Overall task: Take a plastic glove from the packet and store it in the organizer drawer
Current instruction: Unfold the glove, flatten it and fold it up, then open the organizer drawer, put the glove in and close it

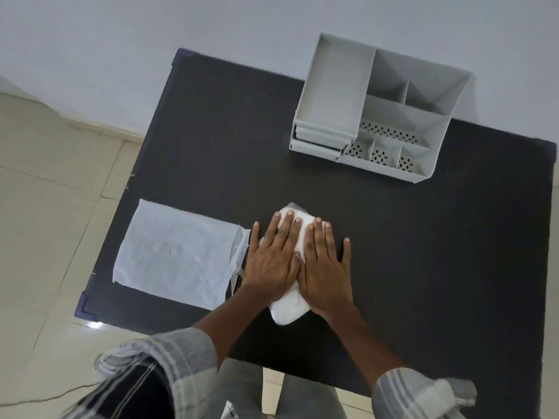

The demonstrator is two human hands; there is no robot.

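A folded white plastic glove (287, 309) lies on the black table (423, 252) near its front middle. My left hand (272, 261) and my right hand (325, 267) lie flat side by side on top of it, fingers spread, pressing it down. The translucent packet (175, 252) lies flat to the left, its open mouth touching my left hand. The grey organizer (378, 113) stands at the table's far right, with stacked drawers (317, 145) at its front left that look closed.
The organizer has an open tray on top and several perforated compartments on its right side. The table's left edge and blue corner caps border a tiled floor. A white wall rises behind the table.
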